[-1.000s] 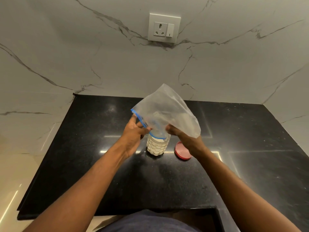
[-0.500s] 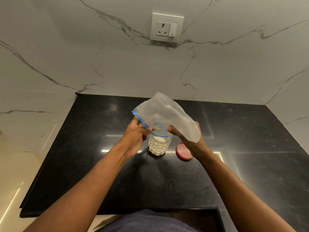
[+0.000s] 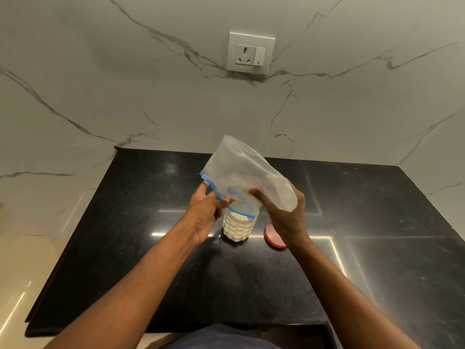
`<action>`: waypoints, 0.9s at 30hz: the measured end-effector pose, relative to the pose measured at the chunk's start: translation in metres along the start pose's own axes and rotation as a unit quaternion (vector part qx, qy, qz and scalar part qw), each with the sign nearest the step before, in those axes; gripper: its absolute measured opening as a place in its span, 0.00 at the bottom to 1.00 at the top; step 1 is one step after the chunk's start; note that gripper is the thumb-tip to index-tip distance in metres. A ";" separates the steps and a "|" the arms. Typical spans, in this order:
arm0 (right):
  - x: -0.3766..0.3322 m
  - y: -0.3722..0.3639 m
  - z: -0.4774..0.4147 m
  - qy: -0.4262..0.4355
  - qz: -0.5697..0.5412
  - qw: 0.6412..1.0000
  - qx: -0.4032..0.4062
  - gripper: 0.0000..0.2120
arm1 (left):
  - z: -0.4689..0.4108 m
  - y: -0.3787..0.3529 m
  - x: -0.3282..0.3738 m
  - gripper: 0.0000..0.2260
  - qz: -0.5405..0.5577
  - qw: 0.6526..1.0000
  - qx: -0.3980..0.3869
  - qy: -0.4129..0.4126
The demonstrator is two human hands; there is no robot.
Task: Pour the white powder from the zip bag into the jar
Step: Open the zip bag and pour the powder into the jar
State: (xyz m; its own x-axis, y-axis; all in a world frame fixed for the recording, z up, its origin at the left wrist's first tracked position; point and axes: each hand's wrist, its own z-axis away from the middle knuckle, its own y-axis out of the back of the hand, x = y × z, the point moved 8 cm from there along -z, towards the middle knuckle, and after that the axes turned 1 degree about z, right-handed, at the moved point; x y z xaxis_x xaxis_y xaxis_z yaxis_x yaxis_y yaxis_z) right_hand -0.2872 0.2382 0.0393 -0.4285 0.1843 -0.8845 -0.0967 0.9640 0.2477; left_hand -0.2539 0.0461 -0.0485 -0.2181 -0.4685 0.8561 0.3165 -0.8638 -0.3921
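Pinching the blue zip edge, the left hand (image 3: 205,210) closes on one zip bag (image 3: 241,172), while the right hand (image 3: 284,212) grips the bag's body from below, tipping its mouth down onto one jar (image 3: 237,226). White powder (image 3: 239,217) fills the jar nearly to its rim. One red lid (image 3: 274,239) lies flat just right of the jar. All rest on a glossy black speckled bench (image 3: 251,285), backed by white veined marble walls (image 3: 125,84) with one socket plate (image 3: 250,54). No readable writing shows.
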 end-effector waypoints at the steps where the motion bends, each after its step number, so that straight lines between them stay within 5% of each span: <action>1: -0.002 0.004 -0.003 0.002 -0.034 0.999 0.016 0.12 | 0.000 0.001 0.002 0.34 0.008 1.000 0.003 -0.001; 4: 0.016 0.012 -0.006 -0.072 -0.137 0.987 0.039 0.12 | 0.001 0.004 0.007 0.43 0.033 0.999 0.005 -0.011; 9: 0.041 0.012 -0.003 -0.168 -0.231 0.958 0.031 0.10 | 0.000 -0.002 0.019 0.42 -0.015 0.998 -0.030 -0.045; 19: 0.050 0.003 0.001 -0.272 -0.448 0.851 0.030 0.12 | 0.014 -0.036 0.041 0.12 -0.135 0.984 -0.046 -0.111; 27: 0.029 -0.019 0.013 -0.292 -0.515 0.806 -0.012 0.17 | 0.046 -0.026 0.082 0.09 -0.117 0.982 -0.074 -0.127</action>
State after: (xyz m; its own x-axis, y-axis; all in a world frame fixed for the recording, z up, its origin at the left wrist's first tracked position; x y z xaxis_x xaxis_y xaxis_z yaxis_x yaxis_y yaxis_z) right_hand -0.2861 0.2276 0.0039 0.3851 -0.6460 -0.6591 -0.1517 0.6601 -0.7357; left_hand -0.2376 0.0386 0.0468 -0.0265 -0.2093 0.9775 0.1441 -0.9684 -0.2035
